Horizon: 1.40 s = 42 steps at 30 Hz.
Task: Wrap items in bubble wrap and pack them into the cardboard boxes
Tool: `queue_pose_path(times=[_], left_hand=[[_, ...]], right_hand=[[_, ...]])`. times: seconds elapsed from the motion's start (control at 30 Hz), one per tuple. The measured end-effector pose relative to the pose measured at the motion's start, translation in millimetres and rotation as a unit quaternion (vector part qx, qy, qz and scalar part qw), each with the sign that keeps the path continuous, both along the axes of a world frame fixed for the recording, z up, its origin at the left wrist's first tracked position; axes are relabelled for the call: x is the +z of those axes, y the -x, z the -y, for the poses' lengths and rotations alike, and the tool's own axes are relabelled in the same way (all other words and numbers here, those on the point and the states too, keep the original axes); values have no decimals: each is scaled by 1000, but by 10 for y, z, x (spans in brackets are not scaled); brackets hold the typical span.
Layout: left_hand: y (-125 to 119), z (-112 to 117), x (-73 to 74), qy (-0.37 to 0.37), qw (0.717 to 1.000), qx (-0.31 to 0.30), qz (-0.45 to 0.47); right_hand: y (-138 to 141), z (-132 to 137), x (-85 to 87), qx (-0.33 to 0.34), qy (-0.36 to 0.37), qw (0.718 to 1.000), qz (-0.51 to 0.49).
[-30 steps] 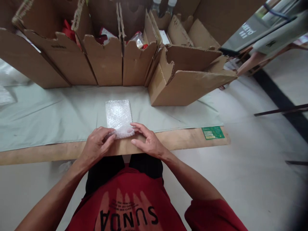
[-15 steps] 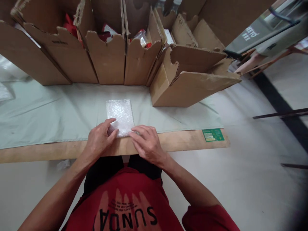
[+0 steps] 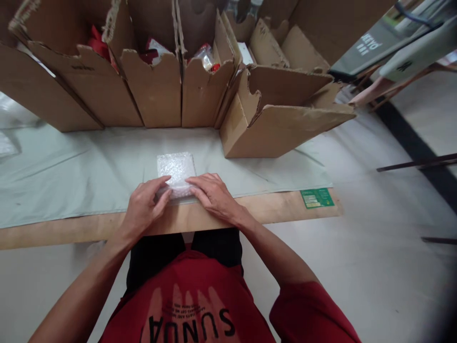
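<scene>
Bubble-wrap packet (image 3: 176, 169) lies at twelve o'clock of both hands; left hand (image 3: 144, 209) and right hand (image 3: 212, 196) fingers, pressed together, hold its near edge down on the worktop (image 3: 71, 166).

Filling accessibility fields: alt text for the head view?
The person's left hand and right hand press on the near end of a bubble-wrap packet lying on a pale cloth near the table edge. Open cardboard boxes stand in a row behind it.

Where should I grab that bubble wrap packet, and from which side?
Probably pinch the packet across its two long edges, coming from the near side: it lies flat and narrow, near end by the table edge, where the left hand and right hand rest on its corners.
</scene>
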<state>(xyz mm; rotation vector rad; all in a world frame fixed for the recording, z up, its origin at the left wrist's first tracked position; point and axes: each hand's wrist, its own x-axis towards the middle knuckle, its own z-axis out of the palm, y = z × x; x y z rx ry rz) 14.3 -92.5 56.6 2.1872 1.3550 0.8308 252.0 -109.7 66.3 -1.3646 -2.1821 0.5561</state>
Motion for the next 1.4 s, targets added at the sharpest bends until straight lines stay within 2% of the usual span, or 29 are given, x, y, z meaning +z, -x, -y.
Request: queue_pose_path(times=[0.1,0.17,0.23,0.33,0.4,0.47,0.53,0.6,0.67,0.8,0.9,0.97,1.03,1.13,1.17,1.23,1.3,1.4], left_hand=[[-77,-201,-36,45,998,41,4],[-107,-296,-58,27,998,57,-10],[-110,-328,-61,2,997,81,-19],[-78,-213,-9,-1,990,138,40],[-56,-40,47,42,972,177,151],[-57,156,94,151,923,190,298],[-99,309,120,292,840,173,423],[-172,379,129,385,767,145,493],[-250,376,128,407,737,121,526],[-343,336,118,409,715,86,561],[-382,363,116,397,709,100,574],[-414,390,120,381,713,113,578],[-448,414,127,367,720,119,577],[-482,437,132,361,737,121,558],[-486,438,127,362,743,123,549],[-488,424,107,361,750,127,539],[-500,395,78,360,757,130,529],[-548,346,43,368,775,122,499]], right_hand=[[11,1,-10,-34,-83,995,41],[22,-7,-22,-5,-122,989,89],[40,-53,-40,25,-119,985,126],[61,-182,-80,17,-86,988,128],[57,-251,-108,-10,-63,994,87],[46,-259,-125,-39,-38,998,29],[49,-189,-121,-61,-14,998,-28],[71,-59,-92,-63,1,996,-68],[105,92,-37,-44,7,995,-89],[141,306,83,-12,26,994,-102],[115,336,108,-45,45,990,-129],[90,324,82,-63,86,976,-192],[71,320,38,-51,170,941,-287],[50,342,-24,-29,293,860,-416],[39,353,-37,-37,312,839,-445],[1,370,-47,-68,321,813,-481],[-63,385,-33,-90,311,807,-494],[-211,412,32,-69,299,816,-490]])
